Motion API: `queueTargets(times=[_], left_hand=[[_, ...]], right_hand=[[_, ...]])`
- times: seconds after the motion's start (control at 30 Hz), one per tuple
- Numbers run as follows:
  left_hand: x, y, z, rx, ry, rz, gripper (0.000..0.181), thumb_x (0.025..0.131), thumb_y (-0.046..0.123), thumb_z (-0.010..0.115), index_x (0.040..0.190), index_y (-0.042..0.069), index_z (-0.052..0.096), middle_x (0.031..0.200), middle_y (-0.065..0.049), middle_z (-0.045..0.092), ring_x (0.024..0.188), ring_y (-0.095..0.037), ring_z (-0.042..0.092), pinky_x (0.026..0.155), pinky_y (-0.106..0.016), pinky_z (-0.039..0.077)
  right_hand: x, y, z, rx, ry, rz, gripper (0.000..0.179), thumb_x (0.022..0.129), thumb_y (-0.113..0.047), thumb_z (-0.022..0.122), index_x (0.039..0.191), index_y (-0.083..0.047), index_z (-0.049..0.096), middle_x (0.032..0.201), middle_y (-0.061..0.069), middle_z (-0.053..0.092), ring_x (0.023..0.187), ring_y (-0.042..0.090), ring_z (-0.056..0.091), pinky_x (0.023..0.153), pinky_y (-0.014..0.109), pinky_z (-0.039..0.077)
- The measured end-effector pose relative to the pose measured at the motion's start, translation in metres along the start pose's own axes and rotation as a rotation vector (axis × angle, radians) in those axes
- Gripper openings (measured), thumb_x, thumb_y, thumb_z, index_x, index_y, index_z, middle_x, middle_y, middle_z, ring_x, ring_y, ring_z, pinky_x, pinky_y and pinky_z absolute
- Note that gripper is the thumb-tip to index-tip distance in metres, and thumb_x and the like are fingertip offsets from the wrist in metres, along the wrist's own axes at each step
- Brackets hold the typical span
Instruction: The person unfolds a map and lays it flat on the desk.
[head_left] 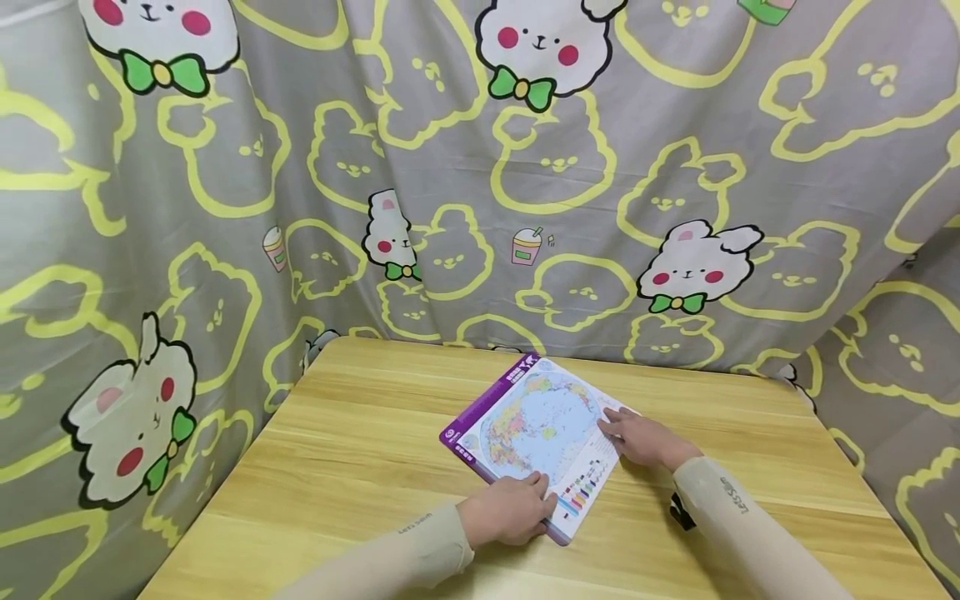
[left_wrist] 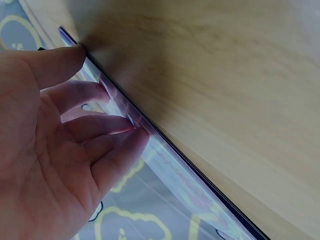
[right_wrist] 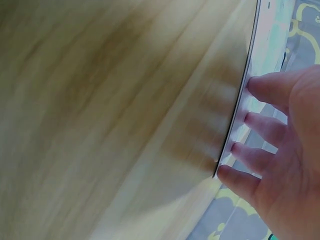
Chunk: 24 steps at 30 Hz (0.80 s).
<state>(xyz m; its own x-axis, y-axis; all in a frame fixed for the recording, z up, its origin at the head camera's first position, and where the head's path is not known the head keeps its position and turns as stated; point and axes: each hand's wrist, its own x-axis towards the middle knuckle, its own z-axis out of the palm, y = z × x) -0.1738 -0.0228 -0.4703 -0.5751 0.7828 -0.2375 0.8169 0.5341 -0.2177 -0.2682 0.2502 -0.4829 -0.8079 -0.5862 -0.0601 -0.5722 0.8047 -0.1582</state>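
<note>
A thin world map board (head_left: 547, 421) with a purple border lies at an angle on the wooden table. My left hand (head_left: 510, 510) rests on its near edge, close to the colored flags or bars printed at the corner. In the left wrist view, the left thumb (left_wrist: 65, 62) meets the board's edge while bent fingers (left_wrist: 122, 165) touch its glossy face. Across the board, my right hand (head_left: 641, 437) lays its fingertips on the right edge. The right wrist view shows those fingers (right_wrist: 260, 127) spread along the border of the board (right_wrist: 252, 65).
The wooden table (head_left: 315, 483) extends around the board on all sides. A gray curtain (head_left: 450, 167) with rabbit drawings hangs behind the table and along both sides. A small black item (head_left: 682, 512) shows beneath the right sleeve (head_left: 738, 512).
</note>
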Motion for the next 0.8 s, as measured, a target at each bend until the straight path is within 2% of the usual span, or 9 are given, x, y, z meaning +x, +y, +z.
queueTargets(times=[0.2, 0.43, 0.6, 0.7, 0.8], left_hand=[[0.001, 0.005, -0.003, 0.033, 0.027, 0.004, 0.045, 0.095, 0.040, 0.053, 0.135, 0.021, 0.051, 0.137, -0.005, 0.049, 0.126, -0.015, 0.045, 0.088, -0.028, 0.050], [0.006, 0.010, -0.002, -0.005, 0.018, -0.011, 0.044, 0.096, 0.037, 0.052, 0.137, 0.021, 0.050, 0.140, -0.006, 0.046, 0.128, -0.016, 0.043, 0.091, -0.030, 0.049], [0.009, 0.014, -0.001, 0.019, 0.037, -0.021, 0.044, 0.096, 0.038, 0.052, 0.136, 0.021, 0.050, 0.138, -0.005, 0.048, 0.127, -0.015, 0.045, 0.089, -0.028, 0.049], [0.008, 0.014, -0.001, 0.024, 0.042, -0.019, 0.045, 0.096, 0.039, 0.050, 0.138, 0.021, 0.049, 0.139, -0.006, 0.047, 0.127, -0.015, 0.044, 0.093, -0.027, 0.047], [0.004, 0.013, -0.002, -0.002, 0.021, -0.013, 0.050, 0.096, 0.043, 0.049, 0.141, 0.022, 0.044, 0.144, -0.005, 0.042, 0.131, -0.016, 0.040, 0.100, -0.027, 0.041]], right_hand=[[0.004, 0.005, 0.002, 0.005, 0.011, -0.005, 0.036, 0.095, -0.007, 0.052, 0.129, 0.003, 0.056, 0.136, 0.030, 0.043, 0.124, 0.053, 0.036, 0.102, 0.058, 0.032], [0.009, 0.009, 0.004, 0.008, 0.010, -0.003, 0.037, 0.095, -0.009, 0.052, 0.130, 0.003, 0.055, 0.137, 0.029, 0.044, 0.126, 0.052, 0.036, 0.102, 0.058, 0.032], [0.011, 0.011, 0.004, 0.014, 0.015, 0.003, 0.037, 0.095, -0.009, 0.052, 0.129, 0.003, 0.055, 0.137, 0.029, 0.044, 0.126, 0.052, 0.035, 0.102, 0.059, 0.032], [0.010, 0.010, 0.004, 0.032, 0.007, 0.023, 0.037, 0.096, -0.010, 0.050, 0.131, 0.003, 0.054, 0.138, 0.028, 0.042, 0.127, 0.052, 0.033, 0.103, 0.059, 0.030], [0.009, 0.007, 0.005, 0.022, 0.015, 0.032, 0.038, 0.097, -0.012, 0.051, 0.132, 0.003, 0.052, 0.139, 0.029, 0.041, 0.128, 0.052, 0.031, 0.103, 0.060, 0.029]])
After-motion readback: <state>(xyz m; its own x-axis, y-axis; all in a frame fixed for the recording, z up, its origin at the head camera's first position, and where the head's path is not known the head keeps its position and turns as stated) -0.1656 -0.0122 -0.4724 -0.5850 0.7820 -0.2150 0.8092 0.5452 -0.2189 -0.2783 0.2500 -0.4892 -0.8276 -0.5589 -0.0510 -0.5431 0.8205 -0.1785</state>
